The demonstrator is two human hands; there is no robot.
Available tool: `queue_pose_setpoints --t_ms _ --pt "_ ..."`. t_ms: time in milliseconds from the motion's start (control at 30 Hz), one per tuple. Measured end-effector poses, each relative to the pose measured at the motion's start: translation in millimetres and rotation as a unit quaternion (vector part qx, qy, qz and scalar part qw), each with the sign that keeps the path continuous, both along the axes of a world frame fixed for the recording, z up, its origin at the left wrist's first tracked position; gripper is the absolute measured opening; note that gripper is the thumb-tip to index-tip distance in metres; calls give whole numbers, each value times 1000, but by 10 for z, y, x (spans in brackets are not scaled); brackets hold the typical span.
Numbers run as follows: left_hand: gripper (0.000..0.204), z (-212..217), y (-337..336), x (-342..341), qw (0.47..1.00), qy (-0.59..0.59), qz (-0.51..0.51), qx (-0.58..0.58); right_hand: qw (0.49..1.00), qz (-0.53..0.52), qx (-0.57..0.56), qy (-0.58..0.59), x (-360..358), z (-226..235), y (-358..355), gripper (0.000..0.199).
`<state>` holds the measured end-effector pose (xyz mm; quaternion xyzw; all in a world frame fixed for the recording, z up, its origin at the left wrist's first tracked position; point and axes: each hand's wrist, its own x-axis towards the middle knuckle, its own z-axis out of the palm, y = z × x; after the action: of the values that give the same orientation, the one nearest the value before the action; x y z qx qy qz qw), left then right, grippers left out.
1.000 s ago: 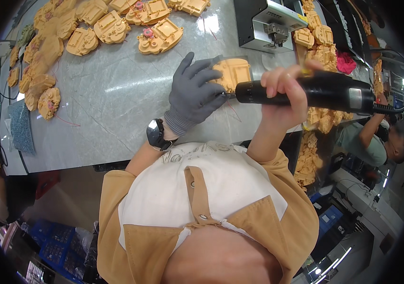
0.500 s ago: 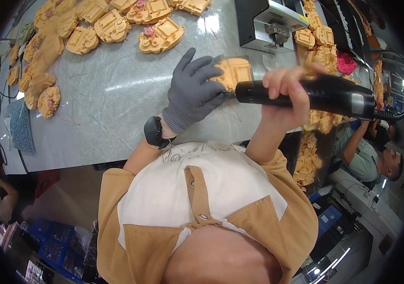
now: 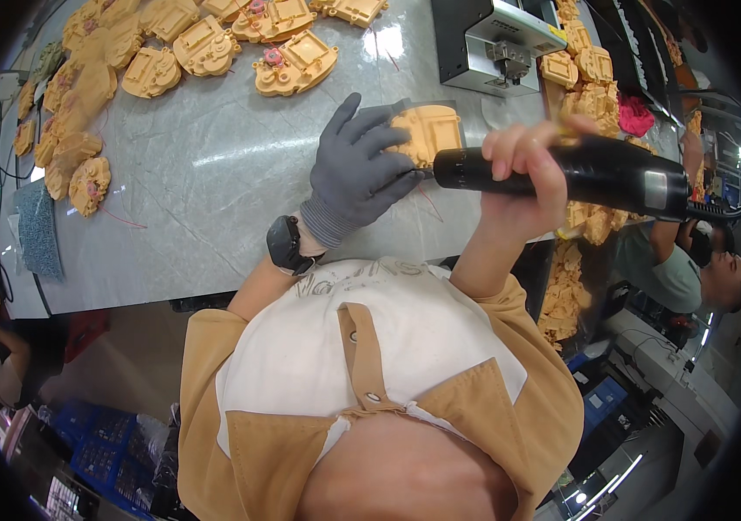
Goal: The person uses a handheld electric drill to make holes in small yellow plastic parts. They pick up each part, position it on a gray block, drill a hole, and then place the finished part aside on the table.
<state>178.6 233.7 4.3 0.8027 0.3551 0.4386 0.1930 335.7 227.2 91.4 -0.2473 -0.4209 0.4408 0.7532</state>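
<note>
Your gloved left hand (image 3: 355,169) pins tan plastic part (image 3: 429,130) flat on bench (image 3: 214,174), fingers spread. Right hand (image 3: 522,169) clamped on black power screwdriver (image 3: 596,174), tip at part's near edge. Looks like fastening step; next, keep tip square.

One black power screwdriver (image 3: 579,174) crosses the right of the frame. One tan plastic housing (image 3: 427,132) lies at upper centre beneath one grey glove (image 3: 357,174). One black wristwatch (image 3: 286,244) sits below it. One grey machine box (image 3: 492,43) stands at the top. Along the upper left, roughly a dozen more tan housings (image 3: 205,43) lie on the surface (image 3: 188,182); the heaps at right are too jumbled to count.
</note>
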Motion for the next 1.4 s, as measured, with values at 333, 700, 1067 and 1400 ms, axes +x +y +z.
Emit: queue_pose_setpoints --t_ms 333,700,1067,1400 --pt "19 5 -17 -6 1000 3 -16 -9 1000 -5 -13 -4 -4 7 -9 47" --pt "80 -70 -54 26 995 16 50 -80 996 -59 -12 -64 -64 -121 -34 46" --pt "72 -443 -3 157 996 37 36 -78 989 -89 -47 -106 -119 -337 -65 47" --pt "69 -536 25 194 997 -3 38 -72 984 -89 -47 -145 -142 -427 -41 43"
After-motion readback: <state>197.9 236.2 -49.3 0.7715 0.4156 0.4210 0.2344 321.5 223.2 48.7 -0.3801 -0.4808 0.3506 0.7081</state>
